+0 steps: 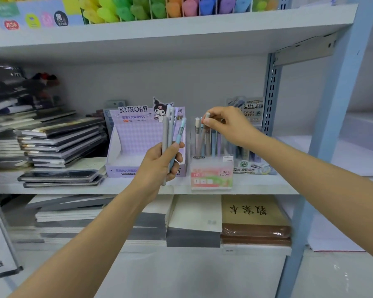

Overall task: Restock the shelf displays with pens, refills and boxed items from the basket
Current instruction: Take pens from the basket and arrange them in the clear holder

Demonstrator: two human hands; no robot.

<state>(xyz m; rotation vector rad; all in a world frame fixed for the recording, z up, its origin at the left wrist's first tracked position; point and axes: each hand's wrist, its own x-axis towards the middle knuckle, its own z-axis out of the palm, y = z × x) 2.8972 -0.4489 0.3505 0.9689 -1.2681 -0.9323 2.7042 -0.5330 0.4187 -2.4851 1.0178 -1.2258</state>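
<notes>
pens [169, 130] sit in grip of left hand [159, 166], right hand [226, 123] pinching another pen [207, 115] in the clear box [211, 178].

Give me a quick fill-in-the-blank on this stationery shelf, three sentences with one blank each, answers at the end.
1. The left hand grips a bundle of pens in front of the purple box printed with the name ____.
2. The right hand pinches the top of a pen standing in the clear holder labelled Fruit ____.
3. The stack of notebooks lies to the ____ of the purple box.

Missing words: Kuromi; Soda; left.
</notes>
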